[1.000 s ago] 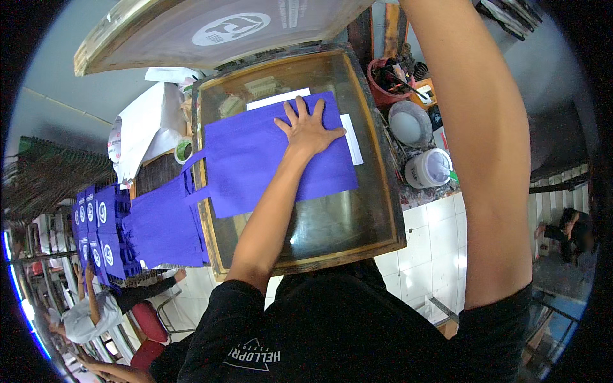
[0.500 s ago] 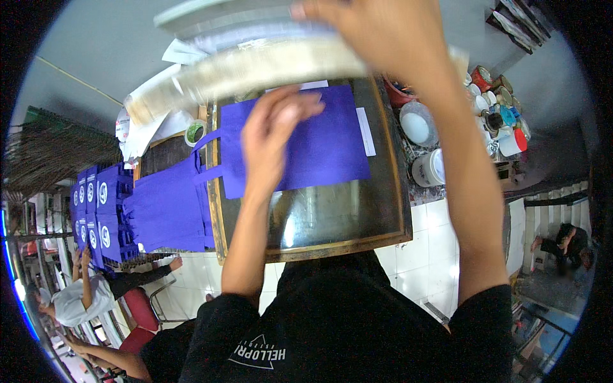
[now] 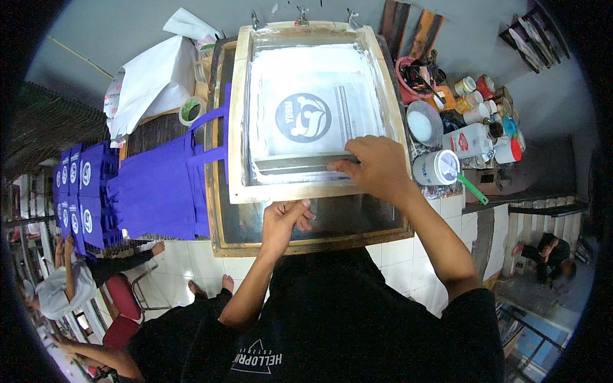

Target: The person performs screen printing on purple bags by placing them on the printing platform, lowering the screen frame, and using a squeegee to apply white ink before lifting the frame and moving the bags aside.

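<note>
A wooden-framed printing screen (image 3: 237,127) lies flat over the purple bag, whose edge (image 3: 228,105) and straps (image 3: 207,156) stick out on the left. White ink and a round design show on its mesh (image 3: 268,83). Across the mesh's near end lies a long squeegee (image 3: 287,163); my right hand (image 3: 380,167) is closed on its right part, thumb in front. My left hand (image 3: 285,225) is at the frame's near edge, fingers curled and nothing visible in them; whether it touches the wood I cannot tell. Beneath is a dark glass-topped board (image 3: 357,223).
More purple bags (image 3: 153,198) lie to the left, beside printed ones (image 3: 83,191). On the right stand a white ink tub (image 3: 436,167) with a green-handled tool (image 3: 472,189), a bowl (image 3: 424,123) and several jars (image 3: 476,113). Other people sit left and far right.
The raised screen has come down flat over the purple bag. My right hand has moved from the top onto the squeegee; my left hand has drawn back from the bag toward me.
</note>
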A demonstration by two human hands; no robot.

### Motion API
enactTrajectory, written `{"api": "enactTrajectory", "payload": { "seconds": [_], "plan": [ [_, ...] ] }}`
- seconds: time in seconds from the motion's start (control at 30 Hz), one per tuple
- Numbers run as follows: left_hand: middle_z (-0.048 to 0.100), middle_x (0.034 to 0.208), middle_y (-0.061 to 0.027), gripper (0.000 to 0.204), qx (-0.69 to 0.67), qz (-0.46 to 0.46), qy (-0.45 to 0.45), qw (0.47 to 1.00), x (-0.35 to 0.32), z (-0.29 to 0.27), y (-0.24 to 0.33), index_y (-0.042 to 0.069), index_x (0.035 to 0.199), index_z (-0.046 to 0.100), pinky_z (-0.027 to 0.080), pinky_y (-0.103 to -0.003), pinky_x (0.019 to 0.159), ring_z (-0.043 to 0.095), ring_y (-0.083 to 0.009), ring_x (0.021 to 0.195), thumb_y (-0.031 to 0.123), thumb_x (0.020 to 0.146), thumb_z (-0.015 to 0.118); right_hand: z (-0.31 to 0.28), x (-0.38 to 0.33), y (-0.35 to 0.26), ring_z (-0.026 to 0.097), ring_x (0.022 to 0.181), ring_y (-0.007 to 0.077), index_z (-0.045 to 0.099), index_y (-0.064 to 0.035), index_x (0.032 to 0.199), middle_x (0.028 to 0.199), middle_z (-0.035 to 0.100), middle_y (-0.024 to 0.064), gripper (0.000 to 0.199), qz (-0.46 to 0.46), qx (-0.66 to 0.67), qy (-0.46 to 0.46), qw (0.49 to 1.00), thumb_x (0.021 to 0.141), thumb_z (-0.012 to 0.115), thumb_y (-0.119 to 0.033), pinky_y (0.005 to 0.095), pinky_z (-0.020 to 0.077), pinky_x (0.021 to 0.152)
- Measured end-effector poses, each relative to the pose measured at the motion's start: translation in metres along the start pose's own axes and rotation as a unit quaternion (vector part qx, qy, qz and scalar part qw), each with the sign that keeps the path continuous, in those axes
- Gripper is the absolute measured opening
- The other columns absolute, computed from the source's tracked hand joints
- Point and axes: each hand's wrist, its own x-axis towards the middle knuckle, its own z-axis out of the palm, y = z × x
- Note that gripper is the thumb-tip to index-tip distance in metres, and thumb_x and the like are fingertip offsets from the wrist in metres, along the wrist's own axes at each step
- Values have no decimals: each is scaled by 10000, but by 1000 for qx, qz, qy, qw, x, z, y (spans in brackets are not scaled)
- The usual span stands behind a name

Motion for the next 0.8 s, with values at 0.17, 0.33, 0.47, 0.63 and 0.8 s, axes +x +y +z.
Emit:
{"api": "enactTrajectory", "payload": {
  "seconds": [0.17,0.33,0.47,0.63,0.8],
  "plan": [
    [663,635,-143,268,-19,-20,7,1000,-1,1,0,-56,857,693,481,-309,555,620,-183,527,186,971,675,23,30,29,667,746,357,669,-70,827,764,670,126,442,-25,-16,14,999,851,715,-509,480,498,673],
    [676,676,-145,239,-48,-44,-13,998,0,-2,3,-49,861,694,504,-307,558,647,-192,549,166,961,671,39,114,90,675,786,378,693,-59,882,797,691,150,535,-20,-38,29,999,850,679,-593,490,501,701],
    [734,1000,-247,317,-159,-114,-56,979,2,-15,11,-117,1089,658,599,-336,715,743,-282,812,165,946,641,36,174,124,668,744,363,733,-52,911,727,672,160,592,34,-23,-10,999,780,756,-629,460,490,685],
    [673,1227,-311,459,-290,-160,-41,943,0,-12,11,-157,1283,562,603,-410,896,715,-388,1084,160,952,586,34,210,137,695,772,359,762,-63,973,746,702,160,612,51,-53,7,997,766,770,-638,447,515,711],
    [699,1172,-282,442,-150,-162,-138,966,2,-22,40,-104,1238,616,616,-407,838,746,-323,964,243,964,614,58,208,138,715,810,362,747,-55,980,838,733,170,652,45,-107,38,992,795,714,-679,484,537,740]
  ]
}}
